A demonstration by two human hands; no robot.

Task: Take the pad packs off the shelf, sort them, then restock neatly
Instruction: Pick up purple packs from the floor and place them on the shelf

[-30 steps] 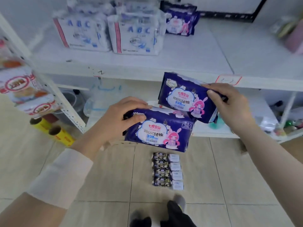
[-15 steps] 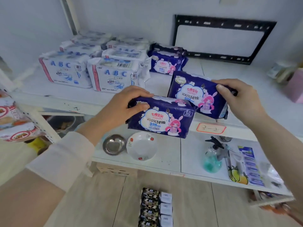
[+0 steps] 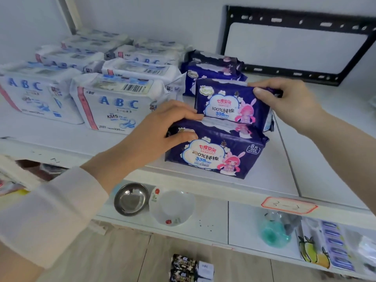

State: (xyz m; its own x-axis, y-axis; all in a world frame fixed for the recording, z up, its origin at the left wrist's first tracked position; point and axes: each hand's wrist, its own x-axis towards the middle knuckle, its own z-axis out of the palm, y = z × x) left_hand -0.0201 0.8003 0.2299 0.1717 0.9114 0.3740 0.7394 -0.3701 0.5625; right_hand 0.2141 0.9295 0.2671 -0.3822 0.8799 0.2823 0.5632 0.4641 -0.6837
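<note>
My left hand (image 3: 162,127) grips front dark-blue plastic pad pack (image 3: 215,153), right hand (image 3: 289,102) grips rear one (image 3: 232,104) (lining purple row beside white ABC packs (image 3: 114,104)).

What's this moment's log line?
phase: restocking | left hand: grips front purple pack | right hand: grips rear purple pack | ABC packs: shelved

Centre white pack (image 3: 120,104): "ABC", "KMS", "20", "320mm". Far-left white pack (image 3: 34,92): "ABC". Front navy pack (image 3: 213,157): "七度空间", "100%纯棉", "338mm", "8片". Rear navy pack (image 3: 230,104): "七度空间", "100%纯棉", "338mm".
</note>
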